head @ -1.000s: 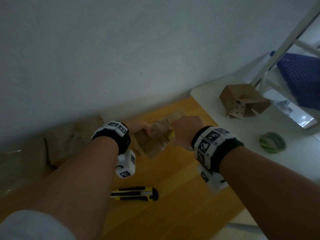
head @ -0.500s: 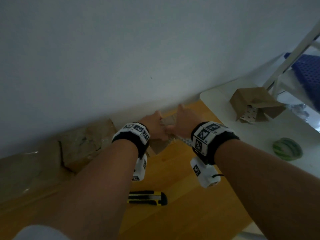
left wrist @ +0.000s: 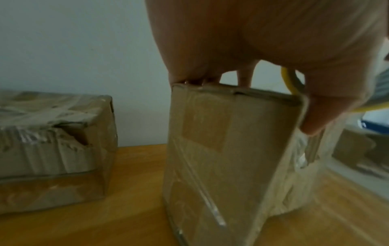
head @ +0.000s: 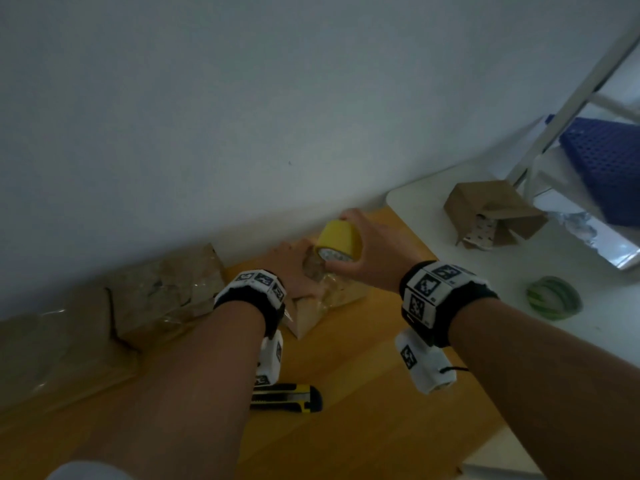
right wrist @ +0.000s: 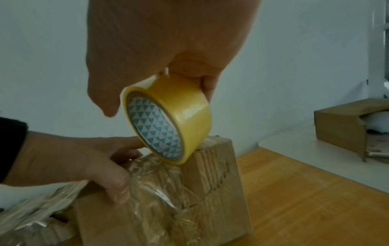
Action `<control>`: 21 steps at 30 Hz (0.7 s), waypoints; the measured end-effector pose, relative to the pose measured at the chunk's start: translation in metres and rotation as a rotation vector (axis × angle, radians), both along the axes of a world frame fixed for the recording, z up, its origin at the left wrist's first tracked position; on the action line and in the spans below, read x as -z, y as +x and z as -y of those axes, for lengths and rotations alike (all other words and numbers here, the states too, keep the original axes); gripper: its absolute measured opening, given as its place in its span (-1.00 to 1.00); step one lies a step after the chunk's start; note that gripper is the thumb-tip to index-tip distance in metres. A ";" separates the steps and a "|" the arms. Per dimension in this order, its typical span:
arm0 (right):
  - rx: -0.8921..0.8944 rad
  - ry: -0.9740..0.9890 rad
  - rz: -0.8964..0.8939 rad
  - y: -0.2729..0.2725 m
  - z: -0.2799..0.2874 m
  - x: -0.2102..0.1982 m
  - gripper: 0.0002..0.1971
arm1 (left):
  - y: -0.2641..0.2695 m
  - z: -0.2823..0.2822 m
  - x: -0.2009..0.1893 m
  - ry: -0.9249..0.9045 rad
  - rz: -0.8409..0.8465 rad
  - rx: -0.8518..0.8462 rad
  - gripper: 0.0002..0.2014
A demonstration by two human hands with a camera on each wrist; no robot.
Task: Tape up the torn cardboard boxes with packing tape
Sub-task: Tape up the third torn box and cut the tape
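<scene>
the right hand (right wrist: 168, 50) held a yellow roll of packing tape (right wrist: 168, 123) with thumb and fingers closed around its rim, just above the top corner of a small cardboard box (right wrist: 214, 183). the roll was tilted, so that its patterned inner core faced down and to the left in the right wrist view. a strip of clear tape (right wrist: 155, 179) ran from the roll down onto the box, wrinkled and shiny over the front face.

the left hand (head: 294, 268) gripped the top of the same box, fingers curled over the upper edge and the thumb (left wrist: 322, 114) pressed on the side where the tape lay. the box stood upright on a wooden tabletop (head: 346, 393), close to the white wall (head: 242, 116).

left of it, near the wall, sat a larger cardboard box (left wrist: 54, 146) with a torn and crushed top, already covered with some tape. a yellow and black utility knife (head: 287, 398) lay on the wood under the left forearm. on the white table (head: 519, 323) to the right there was an open cardboard box (head: 491, 213) and, well apart from it, a green roll of tape (head: 552, 301). a blue perforated crate (head: 609, 157) stood behind a white frame at the far right.
</scene>
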State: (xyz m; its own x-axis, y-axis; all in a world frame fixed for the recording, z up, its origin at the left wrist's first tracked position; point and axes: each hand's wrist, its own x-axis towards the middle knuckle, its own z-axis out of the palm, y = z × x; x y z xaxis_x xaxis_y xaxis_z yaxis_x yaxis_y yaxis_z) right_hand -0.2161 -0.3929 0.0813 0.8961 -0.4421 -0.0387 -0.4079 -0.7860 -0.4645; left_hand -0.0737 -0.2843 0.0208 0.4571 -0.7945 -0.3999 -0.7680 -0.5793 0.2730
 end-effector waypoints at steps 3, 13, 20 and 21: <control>-0.067 -0.020 0.004 -0.002 0.001 0.002 -0.25 | 0.002 -0.002 0.002 0.045 0.033 -0.029 -0.14; -0.027 -0.121 -0.112 0.005 -0.011 -0.013 -0.42 | -0.008 -0.004 -0.001 0.158 0.021 -0.071 -0.05; -0.085 -0.257 -0.434 -0.006 -0.011 -0.022 -0.49 | -0.004 0.000 -0.007 0.116 -0.402 -0.168 -0.17; -0.101 -0.259 -0.455 -0.006 -0.012 -0.023 -0.52 | -0.003 0.000 -0.003 0.109 -0.427 -0.182 -0.19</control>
State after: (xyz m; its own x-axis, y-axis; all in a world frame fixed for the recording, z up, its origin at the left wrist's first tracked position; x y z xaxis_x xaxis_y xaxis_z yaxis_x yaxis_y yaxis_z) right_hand -0.2225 -0.3808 0.1043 0.8529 -0.4013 -0.3339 -0.4394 -0.8972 -0.0438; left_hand -0.0767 -0.2844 0.0240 0.3617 -0.6595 -0.6589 -0.4841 -0.7369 0.4718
